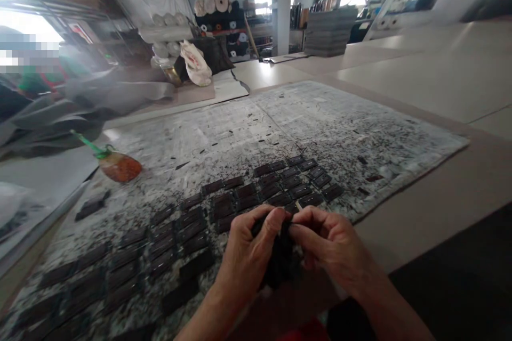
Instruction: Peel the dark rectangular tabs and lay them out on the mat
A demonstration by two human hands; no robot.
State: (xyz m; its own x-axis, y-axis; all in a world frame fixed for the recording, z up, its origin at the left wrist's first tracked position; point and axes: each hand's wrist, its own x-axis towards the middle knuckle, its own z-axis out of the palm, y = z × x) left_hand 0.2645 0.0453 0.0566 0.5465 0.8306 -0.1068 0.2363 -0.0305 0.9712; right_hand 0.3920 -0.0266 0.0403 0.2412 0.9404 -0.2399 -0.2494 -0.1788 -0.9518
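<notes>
My left hand is closed around a bundle of dark, soft-looking material near the front edge of the table. Pinched fingers of my right hand meet the top of that bundle, and a small pale sliver sticks up by the fingertips. What kind of thing the bundle is, I cannot make out. Just beyond my hands, rows of small dark rectangular pieces lie on a white, black-speckled sheet. More of these pieces spread to the left and front.
An orange-brown pot with a green handle stands on the sheet at left. Grey sheet material and a person are at the far left. Rolls and a stack of grey sheets stand behind; bare tabletop runs along the right.
</notes>
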